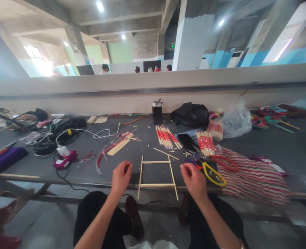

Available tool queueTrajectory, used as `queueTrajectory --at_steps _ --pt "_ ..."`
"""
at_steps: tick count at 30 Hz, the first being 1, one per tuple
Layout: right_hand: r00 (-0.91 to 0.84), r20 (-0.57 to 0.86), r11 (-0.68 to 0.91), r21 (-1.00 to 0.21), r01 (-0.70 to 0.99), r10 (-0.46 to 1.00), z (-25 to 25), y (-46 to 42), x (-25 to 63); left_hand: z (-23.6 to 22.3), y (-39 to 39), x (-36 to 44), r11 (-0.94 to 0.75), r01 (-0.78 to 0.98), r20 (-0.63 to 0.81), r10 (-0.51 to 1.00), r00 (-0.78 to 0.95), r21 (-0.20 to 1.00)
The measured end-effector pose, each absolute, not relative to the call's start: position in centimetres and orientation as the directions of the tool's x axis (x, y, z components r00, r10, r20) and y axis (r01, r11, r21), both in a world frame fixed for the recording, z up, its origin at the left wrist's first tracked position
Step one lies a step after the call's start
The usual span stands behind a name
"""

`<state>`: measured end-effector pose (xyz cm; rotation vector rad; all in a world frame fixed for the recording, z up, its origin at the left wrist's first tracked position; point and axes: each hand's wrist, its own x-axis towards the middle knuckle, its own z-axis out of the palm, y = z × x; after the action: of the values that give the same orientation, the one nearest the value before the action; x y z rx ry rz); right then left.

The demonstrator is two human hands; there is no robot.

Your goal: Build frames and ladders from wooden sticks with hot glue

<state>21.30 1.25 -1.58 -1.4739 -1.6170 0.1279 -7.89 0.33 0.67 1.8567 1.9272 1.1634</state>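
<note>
A frame of thin wooden sticks (156, 185) lies at the table's front edge, its two long sticks joined by two crosspieces. The lower ends of the long sticks reach over the edge. My left hand (122, 175) is loosely curled just left of the frame, apart from it, with nothing seen in it. On the other side, my right hand (194, 178) is also curled, with no object showing in its fingers. Beside the right hand lie scissors (215, 174) with one yellow and one red handle. A loose stick (165, 153) rests beyond the frame's far end.
Bundles of chopsticks (164, 137) and packed chopsticks (205, 143) lie farther back, near a black phone (186, 142). Loose sticks (120, 144) are at left, with a purple power strip (64, 159) and cables. A striped cloth (251, 176) hangs over the right edge.
</note>
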Motion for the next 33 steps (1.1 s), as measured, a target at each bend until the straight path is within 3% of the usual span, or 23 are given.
queueTrajectory --at_steps 7,13,16,19,23,28,33 --pt "0.102 0.709 0.423 -0.522 0.741 0.697 -0.5 -0.8 20.3 1.5 -4.9 -6.0 -0.255 0.692 0.472 0.871 -0.139 0.675" --pt "-0.011 0.720 0.568 -0.538 0.623 0.694 3.1 1.6 17.2 5.6 -2.5 -2.1 -0.558 0.666 0.668 0.734 0.119 0.494" --pt "-0.041 0.717 0.609 -0.559 0.563 0.696 4.7 4.4 15.8 6.5 1.8 -1.9 -0.606 0.680 0.709 0.682 0.178 0.413" --pt "-0.039 0.714 0.619 -0.579 0.531 0.700 4.4 6.5 15.0 5.5 6.4 -3.3 -0.509 0.673 0.702 0.712 -0.020 0.536" --pt "-0.092 0.668 0.605 -0.596 0.528 0.739 2.6 7.2 15.6 3.0 9.4 -5.9 -0.373 0.561 0.583 0.771 -0.255 0.739" --pt "0.062 0.579 0.479 -0.726 0.494 0.813 2.5 7.3 17.1 2.1 9.7 -6.6 -0.320 0.403 0.460 0.827 -0.322 0.857" --pt "0.163 0.415 0.356 -0.885 0.299 0.895 2.8 7.0 16.1 2.4 8.2 -3.9 -0.326 0.215 0.378 0.881 -0.284 0.921"
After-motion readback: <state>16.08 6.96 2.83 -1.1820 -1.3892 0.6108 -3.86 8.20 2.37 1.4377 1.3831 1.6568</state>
